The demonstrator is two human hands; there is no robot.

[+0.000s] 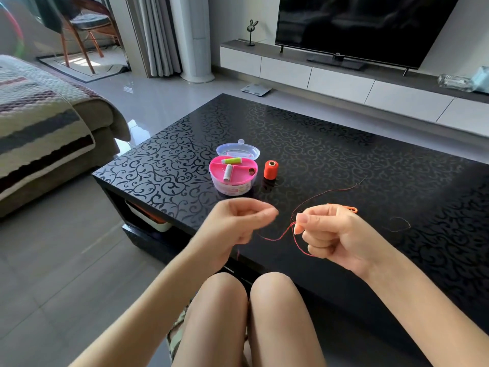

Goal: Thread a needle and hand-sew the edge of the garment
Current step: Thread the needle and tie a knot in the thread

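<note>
A length of red thread (280,235) runs between my hands above the near edge of the black table (344,144). My right hand (336,237) pinches the thread between thumb and forefinger; one end trails up and right over the table. An orange tool (350,208) sticks out behind its fingers. My left hand (238,223) is blurred, its fingers curled, thumb and forefinger pressed together at the thread's other end. No needle can be made out. An orange thread spool (270,170) stands upright mid-table beside an open pink sewing box (232,174).
A dark loose thread (399,225) lies on the table right of my right hand. My bare knees (248,300) are below the table edge. A sofa with a striped cover (39,123) stands left; a TV cabinet (344,78) runs behind.
</note>
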